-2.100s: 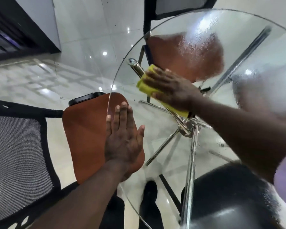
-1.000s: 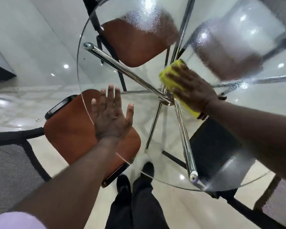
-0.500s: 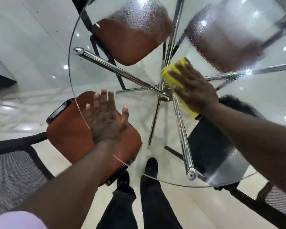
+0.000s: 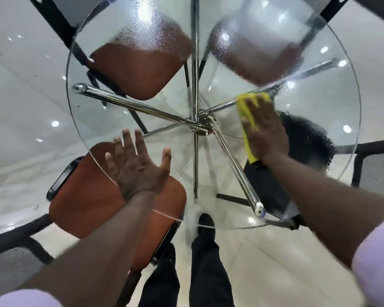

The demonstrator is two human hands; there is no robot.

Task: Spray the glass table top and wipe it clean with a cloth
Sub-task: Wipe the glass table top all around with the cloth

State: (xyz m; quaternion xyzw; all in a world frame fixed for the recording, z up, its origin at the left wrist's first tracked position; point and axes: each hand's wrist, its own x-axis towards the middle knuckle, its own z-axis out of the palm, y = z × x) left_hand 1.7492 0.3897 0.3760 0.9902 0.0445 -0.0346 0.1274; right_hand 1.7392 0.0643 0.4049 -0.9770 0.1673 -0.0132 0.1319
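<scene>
My right hand (image 4: 265,131), fingers flat, presses the yellow cloth (image 4: 245,103), now right of centre; left hand (image 4: 137,167) stays spread on the glass table top (image 4: 333,103). Upper spray droplets (image 4: 155,29) remain.

glossy white floor (image 4: 27,89), brown-seated chairs (image 4: 142,69)

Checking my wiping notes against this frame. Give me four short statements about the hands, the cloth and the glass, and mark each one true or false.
1. The right hand presses a yellow cloth flat onto the glass table top. True.
2. The left hand holds a spray bottle. False: it is open with its fingers spread at the near left rim, and it holds nothing.
3. Spray droplets cover the far part of the glass. True.
4. The cloth lies at the near left edge. False: it lies just right of the hub where the chrome legs meet.
</scene>
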